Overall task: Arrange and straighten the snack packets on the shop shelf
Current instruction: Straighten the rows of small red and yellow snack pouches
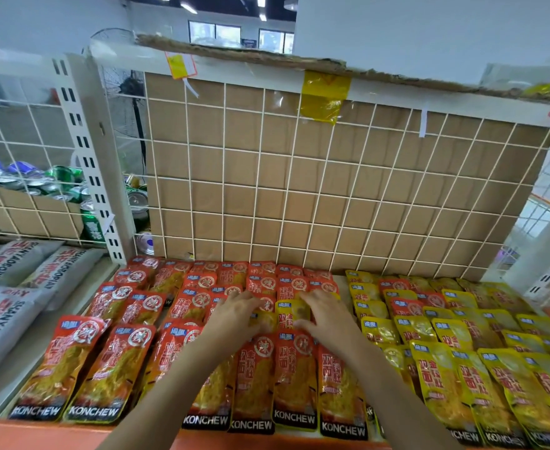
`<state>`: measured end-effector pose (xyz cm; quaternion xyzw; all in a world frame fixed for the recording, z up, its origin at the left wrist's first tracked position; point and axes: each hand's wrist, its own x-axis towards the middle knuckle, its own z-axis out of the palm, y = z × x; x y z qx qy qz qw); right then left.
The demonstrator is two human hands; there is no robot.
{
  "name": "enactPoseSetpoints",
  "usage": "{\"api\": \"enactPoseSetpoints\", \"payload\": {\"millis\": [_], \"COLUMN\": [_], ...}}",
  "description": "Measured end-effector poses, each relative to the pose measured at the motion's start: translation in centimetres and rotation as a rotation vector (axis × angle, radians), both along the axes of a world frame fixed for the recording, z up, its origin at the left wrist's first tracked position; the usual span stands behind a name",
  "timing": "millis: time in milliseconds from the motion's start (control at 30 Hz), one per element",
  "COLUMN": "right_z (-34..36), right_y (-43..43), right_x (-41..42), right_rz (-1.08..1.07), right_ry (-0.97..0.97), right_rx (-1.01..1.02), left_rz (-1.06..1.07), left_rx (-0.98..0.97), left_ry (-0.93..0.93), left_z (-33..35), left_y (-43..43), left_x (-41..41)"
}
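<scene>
Red KONCHEW snack packets [114, 368] lie in overlapping rows on the left and middle of the shelf. Yellow KONCHEW packets [468, 378] fill the right side. A stray yellow packet [291, 315] lies among the red ones in the middle. My left hand [234, 315] rests on the packets at its left edge, fingers curled over them. My right hand [327, 315] lies on the stray packet's right side, thumb at its lower edge and fingers reaching over its top. A few red packets [405, 305] sit mixed into the yellow rows.
A white wire grid backed by cardboard [332, 190] closes the back of the shelf. A slotted white upright [85, 157] stands at the left. Grey bagged goods [13, 287] lie on the neighbouring shelf, with drink cans [62, 180] behind the grid. The orange shelf edge [39, 433] runs along the front.
</scene>
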<state>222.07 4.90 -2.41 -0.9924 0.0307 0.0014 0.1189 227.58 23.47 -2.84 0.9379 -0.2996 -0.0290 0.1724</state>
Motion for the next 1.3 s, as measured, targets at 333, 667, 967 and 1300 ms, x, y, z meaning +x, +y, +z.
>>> {"api": "enactPoseSetpoints", "payload": {"millis": [333,667,967,1300], "right_z": [0.8,1.3,3.9,6.8], "right_y": [0.0,0.6,0.1,-0.3], "right_x": [1.3,2.4,3.6,2.7], "right_rz": [-0.039,-0.173,-0.248,-0.187], "right_ry": [-0.031,-0.164,-0.361,-0.597], "right_rx": [0.084,0.286,0.375,0.444], "left_rz": [0.003,0.051,0.123,0.188], "left_rx": [-0.139,-0.337,-0.571,-0.908], "left_ry": [0.010,0.095,0.125,0.060], "left_z": [-0.5,-0.4,1.3,4.8], "left_y": [-0.7,-0.8,-1.5,-0.1], "left_x": [0.7,1.4,3.2,3.2]}}
